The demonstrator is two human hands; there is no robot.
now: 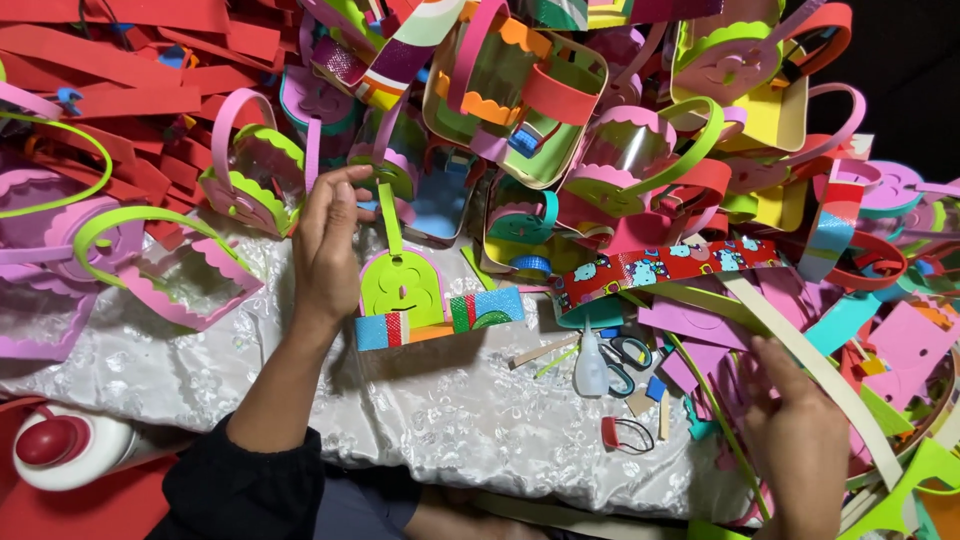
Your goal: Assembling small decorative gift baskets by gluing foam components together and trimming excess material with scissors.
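Observation:
My left hand (pixel 325 240) is raised over the white lace cloth (pixel 430 410), fingers pinching the green handle strip of a small foam basket (pixel 400 285) with a pink and green front. A striped multicolour foam band (pixel 440 318) sits across the basket's lower part. My right hand (pixel 800 430) rests at the lower right among loose foam strips, touching a cream strip (pixel 810 355) and thin green strips; whether it grips one is unclear.
A heap of finished foam baskets (pixel 560 110) fills the back. Red foam strips (pixel 130 60) lie at the upper left. A small glue bottle (pixel 590 365), scissors (pixel 625 360) and a patterned red strip (pixel 660 268) lie mid-table. A white bottle with red cap (pixel 60 445) lies at the lower left.

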